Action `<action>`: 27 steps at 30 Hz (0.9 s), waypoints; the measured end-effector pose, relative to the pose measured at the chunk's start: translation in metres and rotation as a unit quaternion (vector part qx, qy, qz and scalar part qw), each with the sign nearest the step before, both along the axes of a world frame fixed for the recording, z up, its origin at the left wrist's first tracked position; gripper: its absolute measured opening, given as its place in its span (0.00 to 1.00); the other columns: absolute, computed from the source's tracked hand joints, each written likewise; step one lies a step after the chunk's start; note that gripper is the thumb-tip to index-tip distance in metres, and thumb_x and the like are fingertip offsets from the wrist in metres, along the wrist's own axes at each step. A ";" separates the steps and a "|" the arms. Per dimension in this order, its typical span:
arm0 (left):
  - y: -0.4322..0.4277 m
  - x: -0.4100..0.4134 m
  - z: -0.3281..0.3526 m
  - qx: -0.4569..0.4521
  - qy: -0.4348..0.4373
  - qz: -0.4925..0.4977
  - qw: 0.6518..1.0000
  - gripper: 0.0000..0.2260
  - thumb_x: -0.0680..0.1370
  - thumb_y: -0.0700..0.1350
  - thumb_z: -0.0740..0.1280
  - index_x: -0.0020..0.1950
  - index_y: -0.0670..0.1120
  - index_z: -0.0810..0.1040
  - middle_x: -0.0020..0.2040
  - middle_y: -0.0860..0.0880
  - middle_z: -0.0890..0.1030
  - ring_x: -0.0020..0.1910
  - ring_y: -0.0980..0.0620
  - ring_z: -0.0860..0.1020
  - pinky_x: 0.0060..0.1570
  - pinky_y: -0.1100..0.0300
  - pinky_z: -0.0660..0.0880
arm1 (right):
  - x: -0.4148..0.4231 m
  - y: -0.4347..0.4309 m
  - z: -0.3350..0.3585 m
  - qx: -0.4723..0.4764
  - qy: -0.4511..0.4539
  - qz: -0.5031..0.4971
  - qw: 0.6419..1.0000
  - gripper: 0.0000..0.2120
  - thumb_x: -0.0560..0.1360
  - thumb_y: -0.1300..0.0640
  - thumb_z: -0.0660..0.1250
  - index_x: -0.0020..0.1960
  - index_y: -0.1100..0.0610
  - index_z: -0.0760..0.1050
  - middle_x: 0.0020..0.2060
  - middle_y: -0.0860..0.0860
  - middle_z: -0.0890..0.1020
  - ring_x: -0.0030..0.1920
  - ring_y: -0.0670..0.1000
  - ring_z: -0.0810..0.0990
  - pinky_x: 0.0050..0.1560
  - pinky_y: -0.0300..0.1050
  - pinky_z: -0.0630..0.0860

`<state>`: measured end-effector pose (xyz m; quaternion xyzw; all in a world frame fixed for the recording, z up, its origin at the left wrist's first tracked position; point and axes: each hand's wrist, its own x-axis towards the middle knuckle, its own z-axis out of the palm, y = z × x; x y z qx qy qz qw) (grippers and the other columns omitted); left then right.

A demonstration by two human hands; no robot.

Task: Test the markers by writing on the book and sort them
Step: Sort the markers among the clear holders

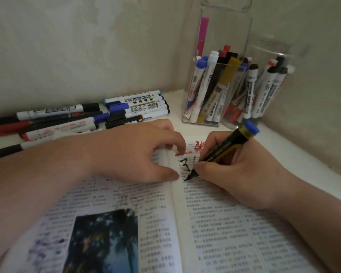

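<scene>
An open printed book point(215, 223) lies in front of me. My right hand point(236, 170) grips a black-and-gold marker point(224, 148) with a blue cap on its back end, its black tip touching the right page by fresh black strokes. Red marks sit just above them. My left hand point(138, 152) presses on the book near the spine, thumb and fingertips on the paper. A pile of loose markers point(83, 117) lies on the table at the back left.
A square clear container point(217, 79) holding several markers stands at the back, against the wall. A round clear jar point(272, 83) with more markers stands to its right. Walls close in behind and on the right.
</scene>
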<state>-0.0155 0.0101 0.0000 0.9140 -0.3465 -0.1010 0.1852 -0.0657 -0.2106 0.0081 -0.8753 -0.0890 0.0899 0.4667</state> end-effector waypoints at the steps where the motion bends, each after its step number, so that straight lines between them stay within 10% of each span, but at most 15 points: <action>1: 0.000 0.000 0.000 -0.002 0.000 0.001 1.000 0.19 0.73 0.66 0.68 0.62 0.67 0.72 0.57 0.65 0.68 0.54 0.72 0.69 0.44 0.72 0.64 | 0.001 -0.001 0.000 -0.010 -0.007 -0.008 1.000 0.07 0.71 0.56 0.74 0.41 0.58 0.78 0.27 0.50 0.77 0.27 0.48 0.73 0.32 0.45 0.72; 27: 0.001 -0.001 -0.002 -0.005 -0.001 0.002 1.000 0.20 0.71 0.68 0.67 0.61 0.68 0.72 0.57 0.66 0.69 0.56 0.68 0.70 0.47 0.69 0.66 | -0.002 -0.007 0.005 0.024 0.006 0.066 0.997 0.05 0.71 0.63 0.75 0.39 0.60 0.79 0.32 0.61 0.81 0.29 0.50 0.76 0.31 0.46 0.73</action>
